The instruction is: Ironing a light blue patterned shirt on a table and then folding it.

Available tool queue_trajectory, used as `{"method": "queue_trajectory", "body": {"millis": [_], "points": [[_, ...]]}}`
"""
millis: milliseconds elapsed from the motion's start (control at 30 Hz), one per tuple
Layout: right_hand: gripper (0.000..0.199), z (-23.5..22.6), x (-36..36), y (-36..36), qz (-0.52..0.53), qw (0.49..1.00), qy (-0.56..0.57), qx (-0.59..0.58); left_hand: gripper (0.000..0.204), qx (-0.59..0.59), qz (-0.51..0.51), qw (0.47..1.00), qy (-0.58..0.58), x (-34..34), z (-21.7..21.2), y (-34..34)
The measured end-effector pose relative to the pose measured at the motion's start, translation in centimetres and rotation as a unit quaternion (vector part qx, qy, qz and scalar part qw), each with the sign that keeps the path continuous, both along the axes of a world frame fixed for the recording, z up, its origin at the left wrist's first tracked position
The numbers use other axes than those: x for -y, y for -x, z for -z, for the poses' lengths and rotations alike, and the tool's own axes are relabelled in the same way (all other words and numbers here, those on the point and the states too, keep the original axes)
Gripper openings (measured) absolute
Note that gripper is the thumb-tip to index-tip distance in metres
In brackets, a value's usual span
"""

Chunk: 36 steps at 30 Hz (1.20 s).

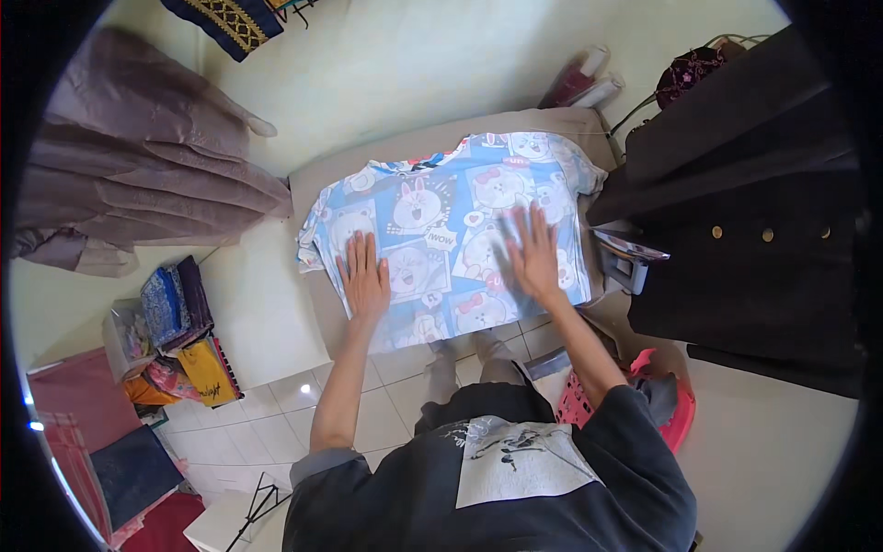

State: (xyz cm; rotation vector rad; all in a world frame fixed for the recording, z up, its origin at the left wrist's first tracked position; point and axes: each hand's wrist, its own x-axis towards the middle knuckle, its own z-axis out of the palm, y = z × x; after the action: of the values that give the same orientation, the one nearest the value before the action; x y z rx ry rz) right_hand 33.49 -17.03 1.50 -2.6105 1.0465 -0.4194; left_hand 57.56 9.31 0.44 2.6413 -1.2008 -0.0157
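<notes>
From the head view, your left hand [366,276] lies flat with fingers spread, grasping nothing, pressed on the near left part of the light blue cartoon-print cotton T-shirt [441,221]. Your right hand [532,256] is just as flat and released, a little blurred, resting on the shirt's near right part. The shirt lies spread on the beige padded ironing board [313,189], its long axis running left to right, collar at the far edge. Both hands sit on the near hem, about equally close to its middle. A steam iron [630,258] stands just right of the shirt, nearer your right hand. A pink plastic laundry basket [676,414] sits on the floor, near right.
</notes>
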Motion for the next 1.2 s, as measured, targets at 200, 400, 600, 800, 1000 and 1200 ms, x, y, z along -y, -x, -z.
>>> {"method": "queue_trajectory", "body": {"millis": [200,400,600,800,1000,1200], "points": [[0.057,1.5,-1.1,7.3,0.021,0.999,-0.032,0.037,0.052,0.051,-0.179,0.974,0.127,-8.3,2.6,2.4],[0.038,2.2,-4.6,13.2,0.281,0.956,0.016,0.078,0.027,-0.131,-0.369,0.914,0.106,-12.8,0.6,8.7],[0.027,4.6,-3.2,15.3,0.319,0.923,-0.106,0.187,0.018,-0.168,-0.352,0.887,0.247,-13.4,2.0,8.9],[0.018,4.1,-2.8,16.2,0.275,0.927,-0.129,0.218,0.017,-0.150,-0.308,0.924,0.172,-14.4,3.1,9.5],[0.018,3.8,-1.2,16.7,0.316,0.939,-0.033,0.133,0.018,-0.249,-0.336,0.816,0.399,-16.5,4.9,8.6],[0.016,4.1,-1.0,16.8,0.331,0.934,-0.035,0.130,0.030,-0.218,-0.325,0.874,0.290,-15.6,2.4,9.1]]}}
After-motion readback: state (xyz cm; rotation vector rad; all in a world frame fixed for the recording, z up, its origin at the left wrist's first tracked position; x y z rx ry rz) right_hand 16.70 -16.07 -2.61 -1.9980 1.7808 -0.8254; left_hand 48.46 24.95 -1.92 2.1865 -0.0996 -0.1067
